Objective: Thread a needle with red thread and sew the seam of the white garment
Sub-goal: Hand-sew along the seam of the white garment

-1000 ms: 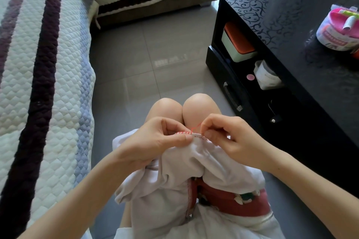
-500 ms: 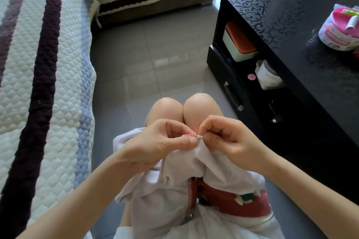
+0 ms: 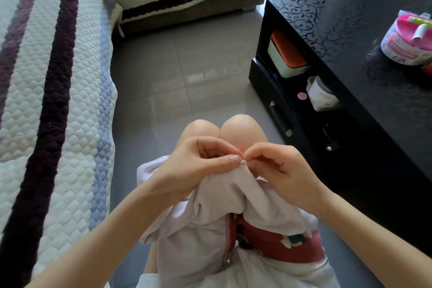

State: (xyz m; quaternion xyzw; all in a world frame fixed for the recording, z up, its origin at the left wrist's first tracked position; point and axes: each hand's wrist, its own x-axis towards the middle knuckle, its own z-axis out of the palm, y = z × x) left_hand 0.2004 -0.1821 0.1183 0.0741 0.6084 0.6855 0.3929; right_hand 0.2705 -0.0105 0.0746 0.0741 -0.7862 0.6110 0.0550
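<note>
Mid-stitch on the seam, seen from the head view

The white garment (image 3: pixel 210 229) is bunched on the lap, its seam pinched in the left hand (image 3: pixel 198 170) grip. The right hand (image 3: pixel 280 170) grip is closed tight beside it, presumably on the needle (too tiny to tell). Red thread (image 3: pixel 239 149) pokes up between them. Next, probably, it gets drawn through gently.

— Where are the hands?
— Over the knees (image 3: pixel 233 125). The left hand (image 3: pixel 194 168) pinches the garment (image 3: pixel 210 229) at its top fold, thumb on top.
— And the right hand (image 3: pixel 278 170)?
— Its fingertips meet the left's and pinch the thread (image 3: pixel 239 150), a red bit sticking up just above the seam (image 3: pixel 243 163). The needle is too small to make out.
— The rest of the cloth?
— Bunched below, draped over a red band (image 3: pixel 280 243).
— Around them?
— A striped sofa (image 3: pixel 46 77) on the left, grey floor (image 3: pixel 175 77) ahead, and a black table (image 3: pixel 374 77) on the right, with a box (image 3: pixel 286 58) under its top.
</note>
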